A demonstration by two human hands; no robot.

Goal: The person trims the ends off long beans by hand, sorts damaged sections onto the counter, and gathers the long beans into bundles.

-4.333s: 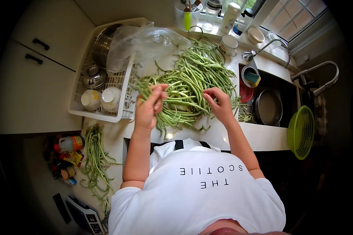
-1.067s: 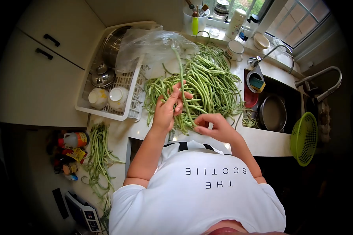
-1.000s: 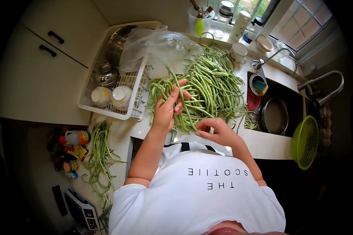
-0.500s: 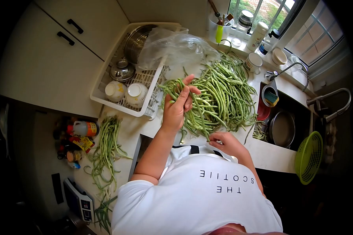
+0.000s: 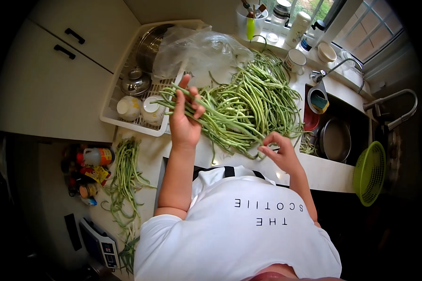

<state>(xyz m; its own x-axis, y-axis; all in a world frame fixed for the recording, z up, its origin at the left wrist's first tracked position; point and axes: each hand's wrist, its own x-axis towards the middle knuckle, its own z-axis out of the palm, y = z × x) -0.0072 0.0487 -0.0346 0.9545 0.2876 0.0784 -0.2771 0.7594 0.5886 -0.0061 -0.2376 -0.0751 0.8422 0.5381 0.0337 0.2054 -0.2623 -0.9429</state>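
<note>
My left hand (image 5: 186, 119) is closed around a bunch of long beans (image 5: 208, 117), its thumb and fingers partly hiding their ends beside the dish rack. Between the thumb and fingertips of my right hand (image 5: 282, 152) is the tip of a long bean, near the counter's front edge. That bean seems to run across towards the bunch in my left hand. Behind both hands spreads a big tangled pile of green long beans (image 5: 267, 93). Further left, a smaller heap of long beans (image 5: 126, 166) lies on the counter.
A white dish rack (image 5: 109, 110) holds bowls and steel pots, with a clear plastic bag (image 5: 201, 49) over its right side. At right is a sink (image 5: 358, 114) containing a pan, with a green colander (image 5: 369, 173) at its edge. A scale (image 5: 100, 243) stands lower left.
My left hand has shifted left with the bunch of beans, towards the dish rack. My right hand has moved slightly right and up, now pinching a bean's tip. The view has shifted a little.
</note>
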